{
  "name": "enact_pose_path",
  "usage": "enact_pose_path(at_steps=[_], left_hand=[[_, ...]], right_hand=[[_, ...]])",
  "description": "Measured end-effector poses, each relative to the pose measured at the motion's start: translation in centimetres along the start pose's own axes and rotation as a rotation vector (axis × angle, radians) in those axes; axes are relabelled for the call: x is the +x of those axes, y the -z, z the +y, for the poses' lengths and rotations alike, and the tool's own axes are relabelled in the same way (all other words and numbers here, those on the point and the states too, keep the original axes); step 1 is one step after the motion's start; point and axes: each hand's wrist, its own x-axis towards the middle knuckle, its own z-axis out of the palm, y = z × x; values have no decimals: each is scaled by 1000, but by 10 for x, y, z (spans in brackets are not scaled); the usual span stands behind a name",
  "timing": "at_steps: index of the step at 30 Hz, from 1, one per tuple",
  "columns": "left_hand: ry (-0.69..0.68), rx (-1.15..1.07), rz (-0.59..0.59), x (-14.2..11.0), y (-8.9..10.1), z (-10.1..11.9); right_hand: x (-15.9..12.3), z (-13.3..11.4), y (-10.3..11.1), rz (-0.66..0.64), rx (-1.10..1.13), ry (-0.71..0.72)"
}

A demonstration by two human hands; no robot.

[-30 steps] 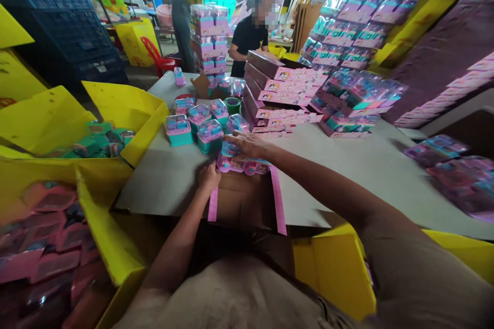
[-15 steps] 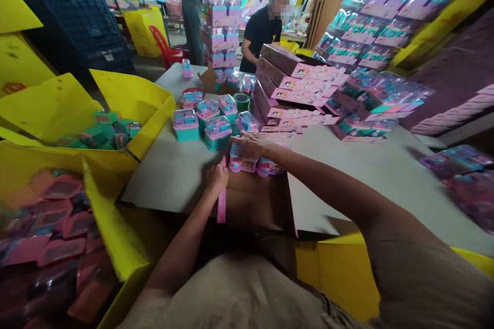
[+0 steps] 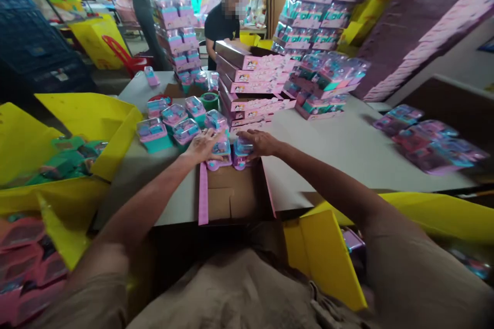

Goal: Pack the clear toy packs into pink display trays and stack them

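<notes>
A shallow pink cardboard display box [image 3: 239, 195] lies before me, its brown inside bare at the near end. At its far end stand two small toy cases with clear lids, side by side. My left hand [image 3: 203, 146] grips the left toy case [image 3: 221, 158], thumb on its near side and fingers over the lid. On the right toy case [image 3: 241, 150] my right hand [image 3: 262, 143] rests with bent fingers across the lid. Several teal-based toy cases [image 3: 154, 139] with clear lids stand on the table to the left of my hands.
Stacked pink boxes [image 3: 254, 79] rise behind my hands. Packed displays [image 3: 328, 77] stand to the right, with loose packs [image 3: 432, 144] further along the table [image 3: 324, 149]. Yellow bins [image 3: 127, 128] of toy cases flank me. A green tape roll [image 3: 209, 101] and a co-worker [image 3: 222, 25] are beyond.
My left hand has moved from the display box's left edge onto the left toy case. My right hand has shifted from the left case to the right one. The view has turned right.
</notes>
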Motion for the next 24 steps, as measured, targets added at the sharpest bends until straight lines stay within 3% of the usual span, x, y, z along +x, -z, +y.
enact_pose_path(at_steps=[5, 11, 15, 17, 19, 21, 24], left_hand=[[-69, 32, -28, 7, -6, -9], [-88, -28, -15, 14, -13, -11], [-67, -54, 72, 3, -12, -8], [51, -107, 202, -17, -18, -10], [291, -160, 295, -43, -31, -14], [509, -147, 238, -69, -47, -17], [576, -104, 93, -92, -66, -14]], right_hand=[[-6, 11, -1, 29, 2, 17], [16, -5, -7, 17, -30, 31], [10, -4, -4, 97, 231, -10], [-7, 4, -1, 179, 495, -133], [-30, 11, -1, 191, 698, -374], [-54, 11, -7, 89, 778, -589], [-77, -3, -26, -107, 809, -681]])
